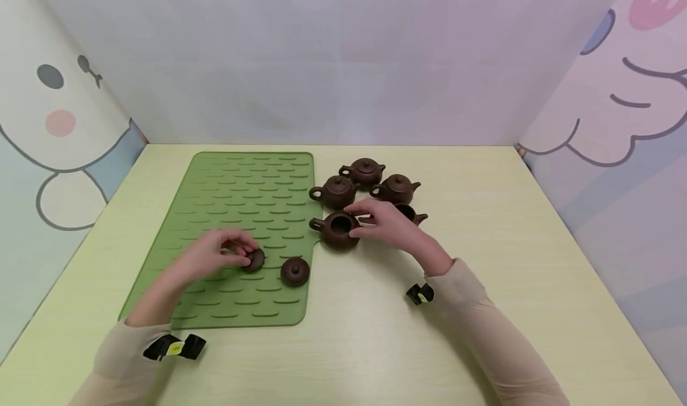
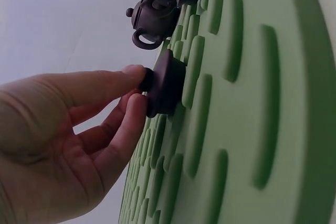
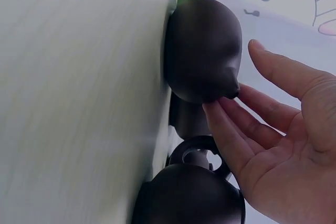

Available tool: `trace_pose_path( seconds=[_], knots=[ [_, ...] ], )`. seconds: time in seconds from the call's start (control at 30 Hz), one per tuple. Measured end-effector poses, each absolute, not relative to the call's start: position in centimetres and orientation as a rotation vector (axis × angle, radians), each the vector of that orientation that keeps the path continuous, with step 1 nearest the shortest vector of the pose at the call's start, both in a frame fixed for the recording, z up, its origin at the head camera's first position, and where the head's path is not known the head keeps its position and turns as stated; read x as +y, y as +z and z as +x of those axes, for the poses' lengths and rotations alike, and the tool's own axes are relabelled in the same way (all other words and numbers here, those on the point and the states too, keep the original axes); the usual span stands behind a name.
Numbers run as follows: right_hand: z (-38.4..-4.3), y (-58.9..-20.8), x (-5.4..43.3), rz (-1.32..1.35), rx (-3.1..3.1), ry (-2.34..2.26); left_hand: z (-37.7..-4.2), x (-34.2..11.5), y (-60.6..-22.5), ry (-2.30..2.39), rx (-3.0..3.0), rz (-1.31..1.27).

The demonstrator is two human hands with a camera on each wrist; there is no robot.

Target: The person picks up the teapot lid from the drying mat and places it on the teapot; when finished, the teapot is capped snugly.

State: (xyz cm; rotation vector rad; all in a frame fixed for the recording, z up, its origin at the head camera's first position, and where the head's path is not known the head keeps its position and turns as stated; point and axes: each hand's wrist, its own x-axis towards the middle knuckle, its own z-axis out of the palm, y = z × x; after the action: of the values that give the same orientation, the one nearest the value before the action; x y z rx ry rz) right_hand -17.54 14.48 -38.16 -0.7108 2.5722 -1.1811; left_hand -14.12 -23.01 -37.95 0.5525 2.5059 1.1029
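On the green mat (image 1: 257,319), my left hand (image 1: 212,256) pinches the knob of a dark brown teapot lid (image 2: 167,85) between thumb and fingers. The lid sits upright at the mat's surface. A second lid (image 1: 295,272) lies knob up beside it, near the mat's right edge. My right hand (image 1: 389,224) is at a lidless teapot (image 1: 339,243), its fingers touching the side near the spout. In the right wrist view the thumb stands apart from that pot (image 3: 202,45). Another lidless teapot (image 1: 420,217) is partly hidden behind the right hand.
Three lidded teapots, one left (image 1: 335,196), one at the back (image 1: 367,173) and one right (image 1: 398,188), stand close behind the lidless ones. A pale wooden table (image 1: 483,203) carries everything, with a white wall behind and cartoon-printed panels at both sides.
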Motion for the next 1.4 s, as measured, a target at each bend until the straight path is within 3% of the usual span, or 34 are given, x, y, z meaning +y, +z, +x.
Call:
trace_pose_path(
  seconds=[0.73,1.4],
  knots=[
    [-17.5,-38.2,13.7,-0.789,2.657,-1.041,-14.3,-22.4,-37.7,1.083,2.554,0.477],
    [-17.5,-38.5,13.8,-0.825,2.71,-0.981,-16.6,-17.7,-36.3,1.144,2.532,0.592]
  ],
)
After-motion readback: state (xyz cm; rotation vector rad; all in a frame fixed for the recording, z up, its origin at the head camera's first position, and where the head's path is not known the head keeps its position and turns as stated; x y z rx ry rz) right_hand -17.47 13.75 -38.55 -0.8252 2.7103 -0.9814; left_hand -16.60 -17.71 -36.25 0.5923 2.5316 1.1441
